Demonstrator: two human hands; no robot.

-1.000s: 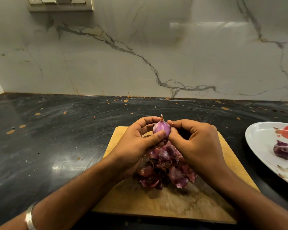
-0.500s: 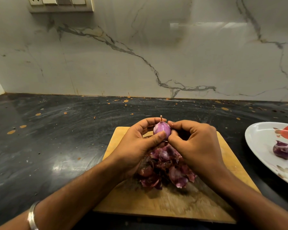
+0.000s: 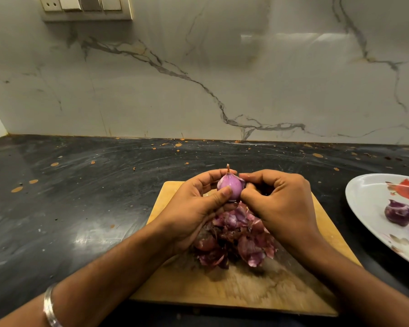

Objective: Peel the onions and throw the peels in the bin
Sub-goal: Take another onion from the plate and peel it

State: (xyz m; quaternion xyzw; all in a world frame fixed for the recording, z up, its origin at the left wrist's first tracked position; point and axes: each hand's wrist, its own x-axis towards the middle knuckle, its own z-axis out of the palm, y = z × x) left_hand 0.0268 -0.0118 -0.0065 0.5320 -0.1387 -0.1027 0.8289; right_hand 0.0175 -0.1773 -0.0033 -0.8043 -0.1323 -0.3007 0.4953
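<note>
Onion [image 3: 230,188]: small, pale purple, stem tip up; held above the far end of the board [image 3: 326,234], between both hands; mostly bare, a thin flake of skin lifted at its upper right.
Left hand [image 3: 194,208]: fingers curled round the onion's back, thumb pressed on its front; firm cradle.
Right hand [image 3: 281,206]: fingertips drawn together at the onion's right side, apparently pinching the loose flake; the contact itself is hidden by the knuckles.
Peels [image 3: 236,239]: heaped on the board directly under the hands; none binned; no bin in view.
Plate [image 3: 364,199]: at right, well apart; holds a darker peeled onion [image 3: 399,213].
Risks, judged: smooth bulb may slip from the thumb if the flake is tugged hard; thin skin may tear short, leaving a scrap; dry peels could scatter off the board when gathered for the bin.
</note>
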